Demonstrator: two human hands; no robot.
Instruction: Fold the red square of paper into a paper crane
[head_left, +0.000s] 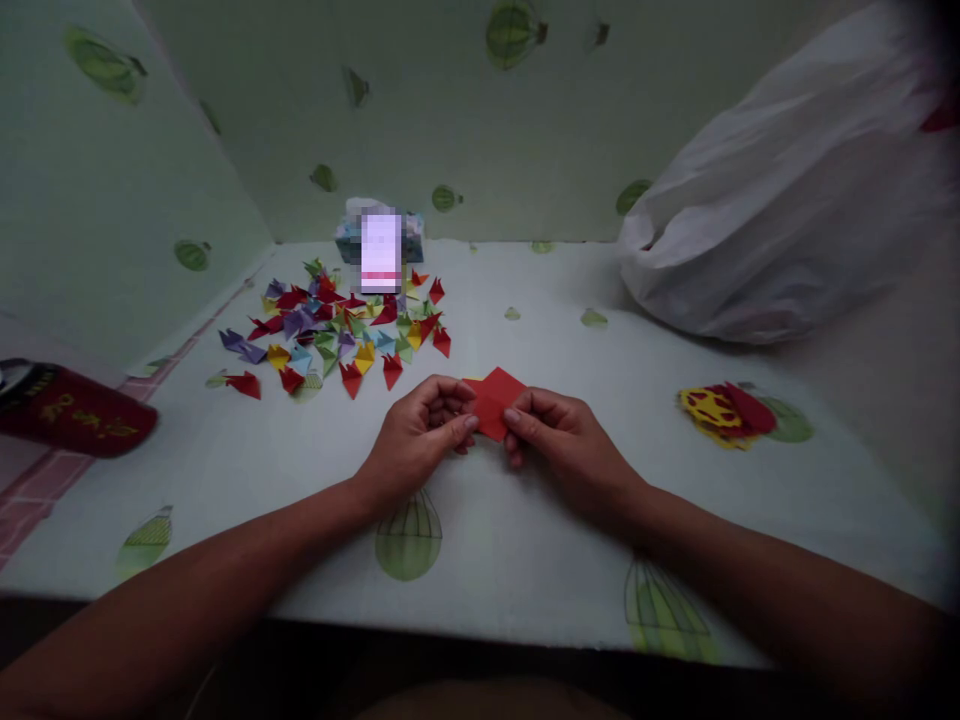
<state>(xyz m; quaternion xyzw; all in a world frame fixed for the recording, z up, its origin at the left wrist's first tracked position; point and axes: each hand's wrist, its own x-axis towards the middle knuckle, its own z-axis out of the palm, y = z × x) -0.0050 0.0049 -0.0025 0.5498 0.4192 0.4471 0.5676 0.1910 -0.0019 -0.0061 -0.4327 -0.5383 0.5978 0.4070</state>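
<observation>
Between my two hands is a piece of red origami paper [495, 397], one corner pointing away from me. My left hand [424, 430] pinches its left side between thumb and fingers. On the right side, my right hand [566, 440] grips it with the thumb on top. A sliver of yellow shows behind the paper near my left fingers; I cannot tell what it belongs to. Many small folded paper cranes [351, 378] in red, yellow, green, blue and purple lie spread beyond my left hand.
A lit phone [381, 245] leans against a tissue box [346, 240] at the back. A red can [79, 410] is at far left. Yellow and red paper cut-outs [716, 408] lie right. A white plastic bag [735, 220] fills the back right. The table's front edge [480, 640] is near me.
</observation>
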